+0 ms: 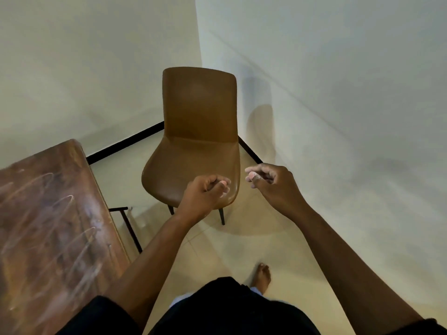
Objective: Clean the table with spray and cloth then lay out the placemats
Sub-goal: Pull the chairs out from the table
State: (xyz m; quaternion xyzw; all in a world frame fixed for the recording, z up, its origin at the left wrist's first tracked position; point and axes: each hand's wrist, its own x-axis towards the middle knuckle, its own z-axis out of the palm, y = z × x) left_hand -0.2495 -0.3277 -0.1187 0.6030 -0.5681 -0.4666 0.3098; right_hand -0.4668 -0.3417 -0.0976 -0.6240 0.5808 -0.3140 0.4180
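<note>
**Wet Table on the Left, Two Empty Hands by the Chair**

The brown wooden table (48, 226) sits at the left side of the room. Its top has pale, curvy wipe streaks (60, 204) all over it. One black table leg (130, 230) shows under its edge.

Just past the table's corner stands a brown chair (198, 136). It has a smooth seat and thin dark legs. It is tucked into the corner where two pale walls (338, 93) meet. A black strip (125, 142) runs along the bottom of the wall behind it.

The person stands in front of the chair and reaches both arms out. The left hand (205, 192) hangs over the front of the seat. Its fingers are curled in, and it holds nothing. The right hand (271, 182) is just beside it, a little apart. Its fingers are curled in too, and it is also empty. The hands do not touch each other.

Down below, a bare foot (262, 276) rests on the light floor tiles (242, 245). The person wears dark clothes (229, 308).
</note>
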